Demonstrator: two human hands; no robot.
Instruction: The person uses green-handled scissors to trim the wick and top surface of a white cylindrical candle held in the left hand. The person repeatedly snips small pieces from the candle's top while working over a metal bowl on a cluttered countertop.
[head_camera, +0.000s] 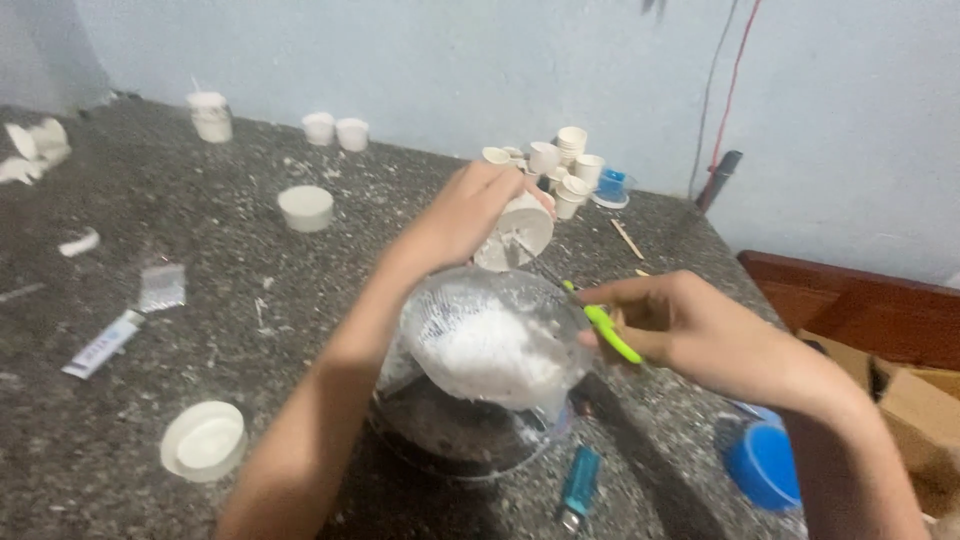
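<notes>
A: Head view, looking down. Dark speckled stone counter (180, 240), littered with white crumbs. Near edge: clear bowl (470, 420), dark inside, white powdery heap (490, 350) in mesh or film over its mouth.

B: Hands?

A: Left hand (465, 210) closed around a small white cup (515, 235), tipped on its side above the bowl's far rim, mouth turned toward the other hand. Right hand (670, 325) pinched shut on a green-handled tool (612, 333); tip points toward the cup. Blurred, so I cannot tell whether the tip touches it.

B: Risks from here?

A: My judgement only: the cup sits over the rim, not the centre, so loosened material could drop onto the counter. A slip of the tool toward the left fingers is possible, given the close grip. The bowl stands near the counter edge; a knock from a forearm might shift it.

B: Smaller items?

A: Blue-lidded jar (762, 462) under the right wrist. White lid (205, 440) at front left, white tub (305, 207) further back. Cluster of small white cups (565, 165) by the wall. Flat tube (103, 343) at left, blue lighter (579, 485) just beside the bowl.
</notes>
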